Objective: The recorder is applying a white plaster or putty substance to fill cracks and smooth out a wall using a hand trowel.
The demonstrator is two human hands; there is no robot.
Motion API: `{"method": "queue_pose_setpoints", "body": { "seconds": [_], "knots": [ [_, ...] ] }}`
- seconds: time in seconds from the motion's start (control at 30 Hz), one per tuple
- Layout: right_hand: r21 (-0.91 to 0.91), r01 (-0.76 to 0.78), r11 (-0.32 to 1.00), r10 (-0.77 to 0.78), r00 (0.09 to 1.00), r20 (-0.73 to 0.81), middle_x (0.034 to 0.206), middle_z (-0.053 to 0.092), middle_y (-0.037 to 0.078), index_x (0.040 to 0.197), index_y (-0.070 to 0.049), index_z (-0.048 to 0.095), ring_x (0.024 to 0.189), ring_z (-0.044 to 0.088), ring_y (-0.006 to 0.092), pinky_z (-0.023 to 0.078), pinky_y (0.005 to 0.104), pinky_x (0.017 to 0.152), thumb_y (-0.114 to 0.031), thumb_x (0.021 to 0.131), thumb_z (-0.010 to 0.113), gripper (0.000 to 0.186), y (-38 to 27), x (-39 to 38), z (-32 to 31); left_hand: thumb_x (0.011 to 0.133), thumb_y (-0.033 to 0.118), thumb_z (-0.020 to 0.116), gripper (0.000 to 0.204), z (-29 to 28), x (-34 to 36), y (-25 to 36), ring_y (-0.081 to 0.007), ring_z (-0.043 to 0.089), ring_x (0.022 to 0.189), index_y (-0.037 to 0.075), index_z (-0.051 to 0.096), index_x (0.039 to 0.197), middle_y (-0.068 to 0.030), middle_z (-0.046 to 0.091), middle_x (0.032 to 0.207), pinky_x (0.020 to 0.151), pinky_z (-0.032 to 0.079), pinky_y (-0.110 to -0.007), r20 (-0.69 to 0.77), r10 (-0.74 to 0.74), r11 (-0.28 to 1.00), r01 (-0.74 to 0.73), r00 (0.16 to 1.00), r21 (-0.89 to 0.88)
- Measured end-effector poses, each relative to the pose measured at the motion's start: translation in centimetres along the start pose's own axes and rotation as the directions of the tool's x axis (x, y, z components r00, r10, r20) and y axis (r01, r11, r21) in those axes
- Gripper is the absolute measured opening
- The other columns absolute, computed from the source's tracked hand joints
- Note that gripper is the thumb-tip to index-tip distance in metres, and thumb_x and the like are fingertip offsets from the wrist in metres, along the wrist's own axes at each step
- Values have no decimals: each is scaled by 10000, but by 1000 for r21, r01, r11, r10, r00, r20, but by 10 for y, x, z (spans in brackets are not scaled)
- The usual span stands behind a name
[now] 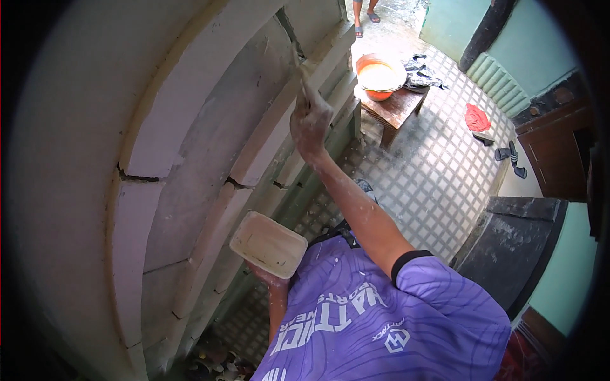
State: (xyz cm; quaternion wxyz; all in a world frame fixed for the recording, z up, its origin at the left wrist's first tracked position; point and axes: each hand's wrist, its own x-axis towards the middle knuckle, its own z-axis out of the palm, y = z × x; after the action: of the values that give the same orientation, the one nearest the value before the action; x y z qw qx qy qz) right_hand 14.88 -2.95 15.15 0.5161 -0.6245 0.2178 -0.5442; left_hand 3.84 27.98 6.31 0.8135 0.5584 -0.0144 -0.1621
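Observation:
My left hand (270,274) is closed under the rim of a white rectangular plastic tub (270,244), held in front of my body. The tub looks smeared with pale paste inside. My right arm reaches up and forward to the shelving (216,120), which has pale lilac edges and grey panels. Closed fingers of my right hand (311,120) hold a narrow, pale, paste-smeared tool (298,60) against or close to a shelf edge; its exact kind is too small to make out. Dark gaps (136,178) break the edges in places. Whitish specks dot my forearm.
An orange bucket (379,95) stands on a low wooden table (397,109), beside dark patterned cloth (420,73). On the checkered floor (419,171) lie a red cloth (476,119) and dark slippers (511,155). Another person's feet (366,24) show at the far doorway.

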Motion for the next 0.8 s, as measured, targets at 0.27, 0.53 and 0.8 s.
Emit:
{"method": "queue_pose_setpoints", "body": {
  "seconds": [0.27, 0.53, 0.8],
  "knots": [
    [64, 181, 981, -188, 972, 139, 1279, 554, 253, 1368, -29, 500, 1174, 600, 308, 494, 358, 950, 219, 678, 353, 747, -3, -34, 32, 947, 627, 263, 718, -7, 7, -4, -338, 537, 1217, 158, 294, 1490, -126, 445, 1426, 973, 498, -520, 34, -39, 997, 41, 999, -60],
    [67, 171, 983, -161, 979, -124, 1301, 576, 186, 1359, -53, 518, 1153, 602, 341, 358, 434, 1115, 220, 677, 350, 754, -9, 26, 49, 956, 621, 256, 719, -12, 14, -3, -333, 537, 1217, 142, 283, 1491, -136, 439, 1426, 975, 500, -511, 29, -95, 991, 97, 995, -95],
    [264, 254, 931, -301, 940, 160, 1237, 599, 214, 1335, -58, 550, 1139, 615, 322, 338, 434, 1130, 220, 639, 384, 768, -36, -15, 21, 964, 616, 250, 720, -27, 3, 3, -327, 536, 1216, 126, 272, 1492, -146, 433, 1427, 978, 502, -502, 18, -102, 985, 103, 995, -141]
  ]
}}
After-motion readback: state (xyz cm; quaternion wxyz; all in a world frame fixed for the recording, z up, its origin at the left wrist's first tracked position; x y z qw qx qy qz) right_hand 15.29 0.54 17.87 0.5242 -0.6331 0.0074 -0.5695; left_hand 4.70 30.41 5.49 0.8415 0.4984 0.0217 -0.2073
